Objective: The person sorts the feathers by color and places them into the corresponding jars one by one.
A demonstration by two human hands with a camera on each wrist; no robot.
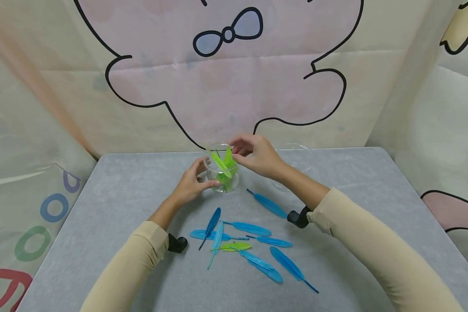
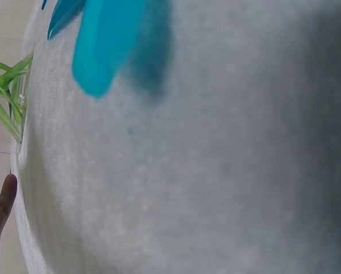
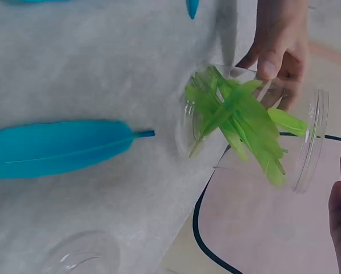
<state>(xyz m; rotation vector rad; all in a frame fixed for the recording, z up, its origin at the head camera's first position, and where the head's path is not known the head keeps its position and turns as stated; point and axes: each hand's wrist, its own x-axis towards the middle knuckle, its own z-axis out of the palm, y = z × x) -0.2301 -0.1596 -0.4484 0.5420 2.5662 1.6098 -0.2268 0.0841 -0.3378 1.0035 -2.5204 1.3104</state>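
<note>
A clear round jar (image 1: 235, 181) with several green feathers (image 1: 224, 167) inside stands near the table's back edge. My left hand (image 1: 193, 184) holds its left side, thumb in front and fingers behind. Above the rim, at the right, is my right hand (image 1: 257, 156), with bent fingers near the feather tops. The right wrist view shows the right fingers (image 3: 337, 208) apart from the rim (image 3: 313, 142), with nothing visible between them. Between the forearms lie several blue feathers (image 1: 253, 228) and a green feather (image 1: 235, 246).
Behind the right forearm sits a clear round transparent thing (image 1: 296, 144), partly hidden. One blue feather (image 1: 271, 206) lies below the right wrist. The grey table (image 1: 132, 190) ends at a printed curtain (image 1: 226, 95) behind the jar.
</note>
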